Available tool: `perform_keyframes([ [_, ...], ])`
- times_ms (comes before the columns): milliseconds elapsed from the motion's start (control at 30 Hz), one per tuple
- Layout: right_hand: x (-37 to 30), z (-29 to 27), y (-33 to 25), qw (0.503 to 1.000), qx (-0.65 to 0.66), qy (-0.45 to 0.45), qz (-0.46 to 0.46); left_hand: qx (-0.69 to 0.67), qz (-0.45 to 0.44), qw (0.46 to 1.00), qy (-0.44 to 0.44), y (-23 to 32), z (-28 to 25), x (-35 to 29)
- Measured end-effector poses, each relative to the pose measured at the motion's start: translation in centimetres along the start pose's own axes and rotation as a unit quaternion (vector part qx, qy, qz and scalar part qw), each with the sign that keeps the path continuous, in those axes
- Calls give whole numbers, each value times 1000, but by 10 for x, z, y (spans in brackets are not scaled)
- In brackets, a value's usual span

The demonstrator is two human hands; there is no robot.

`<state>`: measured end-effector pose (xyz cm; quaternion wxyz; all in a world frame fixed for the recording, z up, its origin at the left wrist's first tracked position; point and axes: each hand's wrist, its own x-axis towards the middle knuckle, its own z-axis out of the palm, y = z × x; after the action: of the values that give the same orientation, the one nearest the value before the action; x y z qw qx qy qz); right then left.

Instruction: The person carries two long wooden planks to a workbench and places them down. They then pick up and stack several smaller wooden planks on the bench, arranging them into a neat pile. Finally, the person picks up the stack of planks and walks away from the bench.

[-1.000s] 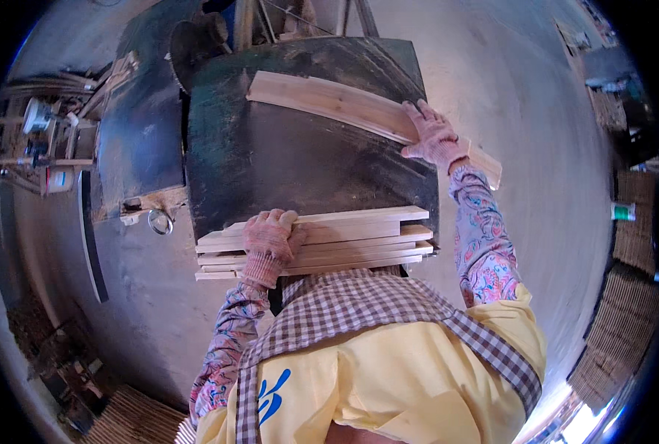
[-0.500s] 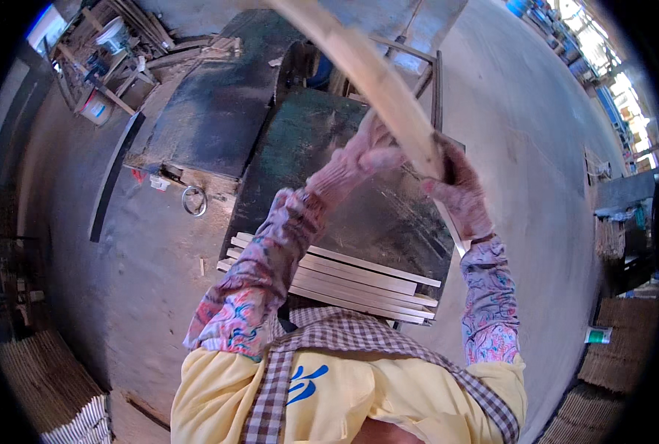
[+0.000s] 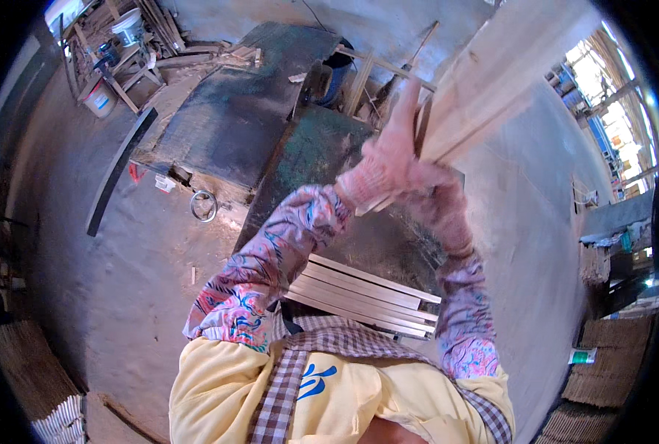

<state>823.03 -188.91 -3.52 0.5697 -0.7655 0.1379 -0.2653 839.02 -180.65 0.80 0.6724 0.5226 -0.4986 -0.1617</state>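
A long pale wooden board (image 3: 499, 81) rises from my hands toward the upper right, its upper part blurred. Its lower end lies between my gloved hands, above the dark machine table (image 3: 314, 148). My left hand (image 3: 385, 164) is closed on the board's left side, with a finger stretched up along it. Lower and to the right, my right hand (image 3: 442, 206) is closed around the same end, its fingers partly hidden and smeared by motion. Several pale wood strips (image 3: 362, 292) lie side by side on the table's near edge, below my forearms.
Left of the table stands a second dark metal surface (image 3: 222, 122) with a round handwheel (image 3: 204, 206). A dark curved bar (image 3: 122, 170) is on the floor at left. Buckets (image 3: 98, 100) and scrap wood are at the far left. Brown stacks (image 3: 616, 359) stand at the right.
The board has swung from leaning up-left to leaning up-right, nearer to me. My left hand now grips its left side, and my right hand has moved slightly left and down.
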Motion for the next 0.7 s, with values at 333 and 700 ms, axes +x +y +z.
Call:
perform_keyframes([
  [333,-36,49,19,804,-561,-133,147,172,-112,973,-101,-77,-17,-59],
  [700,-36,41,-12,579,-788,-80,-196,417,-121,834,-340,-41,-60,-54],
])
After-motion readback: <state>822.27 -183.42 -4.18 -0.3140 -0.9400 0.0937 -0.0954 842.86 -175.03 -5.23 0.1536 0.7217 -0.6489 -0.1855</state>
